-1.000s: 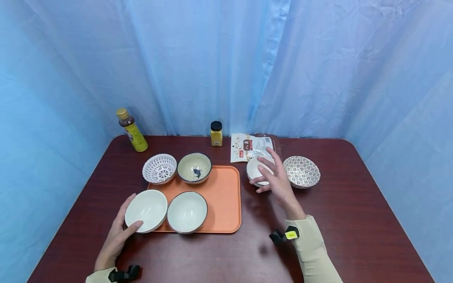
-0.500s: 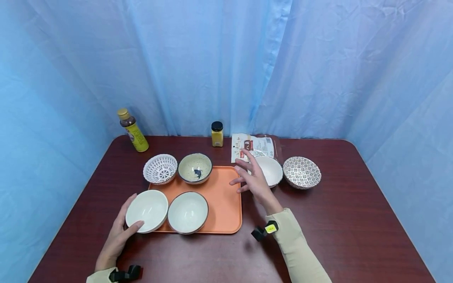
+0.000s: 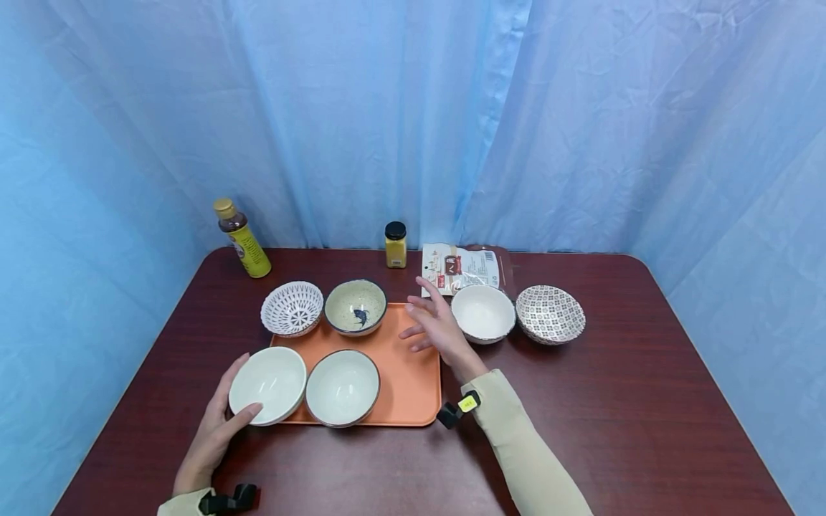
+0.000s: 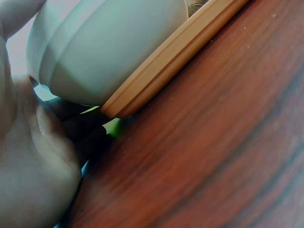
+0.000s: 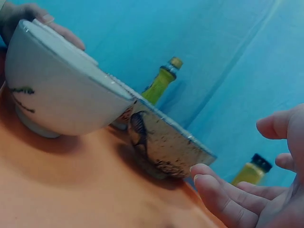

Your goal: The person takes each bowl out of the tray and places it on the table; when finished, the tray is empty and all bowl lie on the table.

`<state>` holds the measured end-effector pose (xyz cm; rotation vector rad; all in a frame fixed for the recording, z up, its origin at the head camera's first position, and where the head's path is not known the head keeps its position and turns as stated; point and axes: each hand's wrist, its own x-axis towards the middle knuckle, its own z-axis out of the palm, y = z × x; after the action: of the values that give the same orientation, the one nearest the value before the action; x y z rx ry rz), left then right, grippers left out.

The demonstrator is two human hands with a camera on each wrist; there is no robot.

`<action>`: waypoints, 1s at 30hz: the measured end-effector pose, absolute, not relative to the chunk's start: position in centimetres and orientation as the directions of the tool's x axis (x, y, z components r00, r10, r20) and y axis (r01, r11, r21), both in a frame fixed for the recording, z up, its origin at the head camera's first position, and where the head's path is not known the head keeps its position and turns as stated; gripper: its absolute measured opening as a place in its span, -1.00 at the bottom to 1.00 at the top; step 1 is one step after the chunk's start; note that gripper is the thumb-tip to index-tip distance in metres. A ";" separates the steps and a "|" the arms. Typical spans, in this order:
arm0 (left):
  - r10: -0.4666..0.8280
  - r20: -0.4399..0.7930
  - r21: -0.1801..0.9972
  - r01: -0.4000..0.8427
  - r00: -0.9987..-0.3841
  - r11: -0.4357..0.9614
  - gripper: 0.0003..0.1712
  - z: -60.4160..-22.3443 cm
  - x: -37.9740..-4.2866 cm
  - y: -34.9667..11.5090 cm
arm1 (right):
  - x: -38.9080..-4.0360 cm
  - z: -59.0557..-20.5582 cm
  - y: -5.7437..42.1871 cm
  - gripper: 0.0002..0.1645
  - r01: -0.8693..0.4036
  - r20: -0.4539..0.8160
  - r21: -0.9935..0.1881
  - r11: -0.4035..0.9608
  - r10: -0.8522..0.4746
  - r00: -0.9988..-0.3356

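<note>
At the tray's front left corner my left hand [image 3: 213, 423] holds a plain white bowl [image 3: 267, 385], thumb over its rim and fingers round its outer side. In the left wrist view that bowl [image 4: 114, 52] sits by the edge of the orange tray [image 4: 161, 61]. My right hand [image 3: 439, 328] hovers over the right part of the tray [image 3: 413, 380], fingers spread and nothing in them. Close to its fingertips stands a speckled bowl with a blue fish [image 3: 355, 304]. A white bowl with a dark rim [image 3: 342, 387] is on the tray beside the held one.
A white patterned bowl [image 3: 292, 308] overlaps the tray's back left corner. Right of the tray stand a white bowl [image 3: 484, 313] and a bowl with a grid pattern [image 3: 551, 314]. Behind are a yellow-labelled bottle [image 3: 245, 244], a black-lidded jar [image 3: 396, 247] and a food packet [image 3: 454, 266].
My right hand has moved left, from over the white bowl on the right to over the tray, still holding nothing. The left hand and its bowl have stayed in place.
</note>
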<state>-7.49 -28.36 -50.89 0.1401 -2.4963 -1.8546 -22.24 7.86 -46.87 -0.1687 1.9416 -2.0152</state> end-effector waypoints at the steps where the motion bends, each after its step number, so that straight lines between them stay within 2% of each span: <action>1: -0.090 -0.034 0.956 -0.059 -0.995 0.287 -0.05 -50.9 -7.5 -28.4 | -22.4 -47.1 7.7 -0.22 0.161 -0.150 -0.987 -0.008 -0.322 -0.935; 12: -0.090 -0.049 0.955 -0.073 -0.995 0.288 -0.05 -50.7 -7.5 -28.4 | -23.2 -49.0 5.7 -0.25 0.187 -0.180 -0.982 0.007 -0.321 -0.930; 20: -0.092 -0.056 0.952 -0.081 -0.994 0.296 -0.05 -50.7 -7.6 -28.4 | -24.0 -49.8 4.6 -0.16 0.216 -0.199 -0.976 0.000 -0.380 -0.903; 30: -0.098 -0.068 0.951 -0.094 -0.993 0.295 -0.04 -50.8 -7.6 -28.4 | -24.5 -50.4 3.7 -0.19 0.166 -0.163 -0.986 0.034 -0.455 -0.875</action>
<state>-7.62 -28.38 -50.82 0.1879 -2.5257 -1.8535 -24.47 3.65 -50.41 -0.2925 1.8816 -1.8938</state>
